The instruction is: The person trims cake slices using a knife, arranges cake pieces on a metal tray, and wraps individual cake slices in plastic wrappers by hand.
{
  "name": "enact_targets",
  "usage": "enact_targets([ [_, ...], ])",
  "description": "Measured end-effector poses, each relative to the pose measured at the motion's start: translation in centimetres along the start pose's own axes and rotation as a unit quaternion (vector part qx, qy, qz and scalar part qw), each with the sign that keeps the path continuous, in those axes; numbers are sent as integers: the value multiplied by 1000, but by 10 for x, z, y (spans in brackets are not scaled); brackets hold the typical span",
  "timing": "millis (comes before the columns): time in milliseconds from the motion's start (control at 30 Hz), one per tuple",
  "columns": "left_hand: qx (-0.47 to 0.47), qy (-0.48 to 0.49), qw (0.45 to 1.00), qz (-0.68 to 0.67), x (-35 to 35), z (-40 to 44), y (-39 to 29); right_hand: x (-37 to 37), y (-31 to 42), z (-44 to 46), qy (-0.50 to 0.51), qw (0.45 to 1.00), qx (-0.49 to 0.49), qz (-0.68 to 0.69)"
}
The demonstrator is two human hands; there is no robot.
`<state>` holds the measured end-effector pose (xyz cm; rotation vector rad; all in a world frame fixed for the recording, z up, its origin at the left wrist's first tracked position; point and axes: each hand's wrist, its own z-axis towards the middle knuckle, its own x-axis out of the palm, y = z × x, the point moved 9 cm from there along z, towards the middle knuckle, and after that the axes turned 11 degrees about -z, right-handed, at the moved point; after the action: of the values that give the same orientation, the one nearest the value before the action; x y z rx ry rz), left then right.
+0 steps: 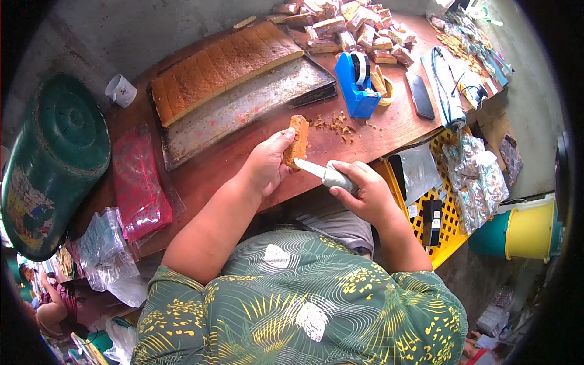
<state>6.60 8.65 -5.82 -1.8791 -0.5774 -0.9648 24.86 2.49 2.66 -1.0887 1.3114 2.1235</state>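
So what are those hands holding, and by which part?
The left hand holds a cake slice along one long side; the right hand grips a knife by its handle.

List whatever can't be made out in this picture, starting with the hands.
Head view: part of the knife handle, covered by the right hand.
Head view: one side of the cake slice, covered by the left hand.
Head view: lower wrapped cake bars, buried under upper ones.
Head view: the print on the mug, too small.
Head view: part of the yellow crate, behind plastic packs.
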Motion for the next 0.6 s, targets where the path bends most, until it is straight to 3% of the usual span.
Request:
enact_targets([
  [600,-5,-22,1000,16,-3,-5,1,4,3,0,-2,999,-13,-32],
])
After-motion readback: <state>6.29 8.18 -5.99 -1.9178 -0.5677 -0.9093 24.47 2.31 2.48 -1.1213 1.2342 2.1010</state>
